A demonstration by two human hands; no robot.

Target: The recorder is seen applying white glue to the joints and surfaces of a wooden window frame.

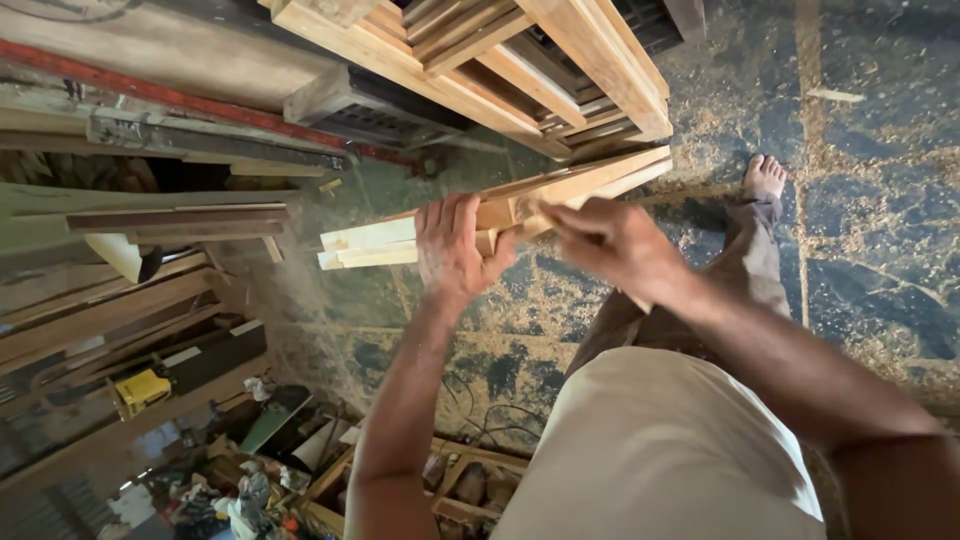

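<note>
A bundle of long pale wooden strips (pixel 380 243) runs from the left of centre up toward the right. My left hand (pixel 455 245) is wrapped around the bundle near its middle. Just to the right, my right hand (pixel 610 245), blurred, closes on the same strips where they meet the stack. Both forearms reach up from the bottom of the view.
A tall stack of wooden frames (pixel 520 70) stands at top centre. Planks and a bench with a red rail (pixel 170 100) fill the left, with a yellow power tool (pixel 142 390) below. The dark floor (pixel 870 200) is covered in sawdust. My bare foot (pixel 764 175) stands at right.
</note>
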